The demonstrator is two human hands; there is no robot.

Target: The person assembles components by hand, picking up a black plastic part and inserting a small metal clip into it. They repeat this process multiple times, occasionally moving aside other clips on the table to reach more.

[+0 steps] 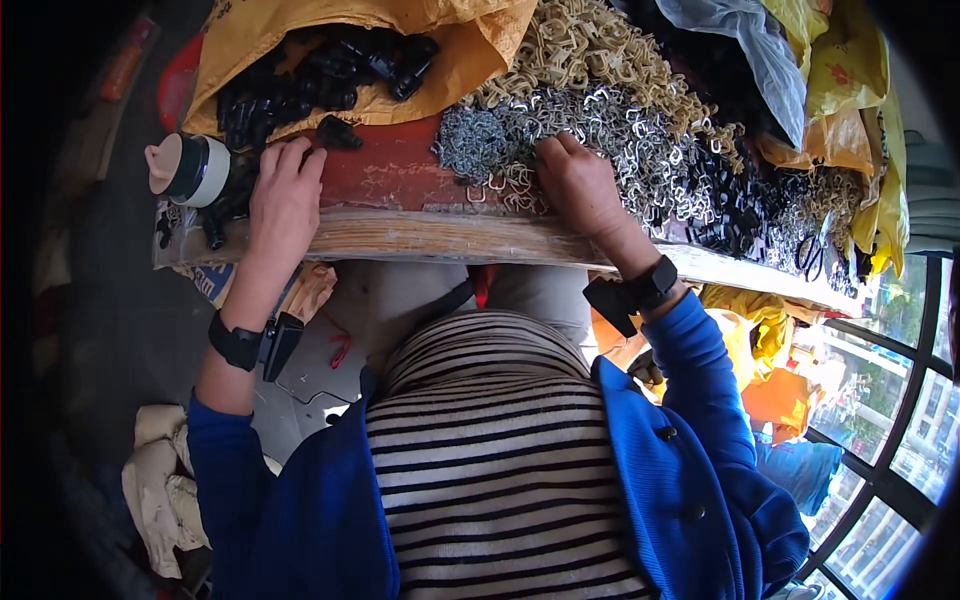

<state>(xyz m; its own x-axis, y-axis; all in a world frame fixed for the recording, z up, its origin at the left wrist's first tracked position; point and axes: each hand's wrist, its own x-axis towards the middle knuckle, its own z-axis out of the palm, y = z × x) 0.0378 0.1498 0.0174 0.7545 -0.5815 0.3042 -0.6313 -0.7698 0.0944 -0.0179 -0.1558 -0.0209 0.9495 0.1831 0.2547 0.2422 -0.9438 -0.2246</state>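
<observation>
My left hand point(285, 195) rests at the table's near left, fingers bent slightly and a little apart, with nothing visible in them. Black plastic fittings point(228, 212) lie beside it, and a single black fitting point(338, 132) sits just beyond its fingertips. Over the near edge of a heap of small silvery metal hooks point(625, 135), my right hand point(578, 185) is closed with its fingers curled under. Whatever it pinches is hidden. To its left is a clump of fine grey metal pieces point(470, 140), with a few loose metal loops point(478, 192) in front.
An orange sack point(450, 28) spills black fittings point(320, 75) at the back left. A round white-and-green container point(205, 172) stands left. Beige hooks point(590, 45) are heaped behind the silver ones. Small black clips point(725, 215), scissors point(810, 258) and yellow bags point(845, 70) occupy the right.
</observation>
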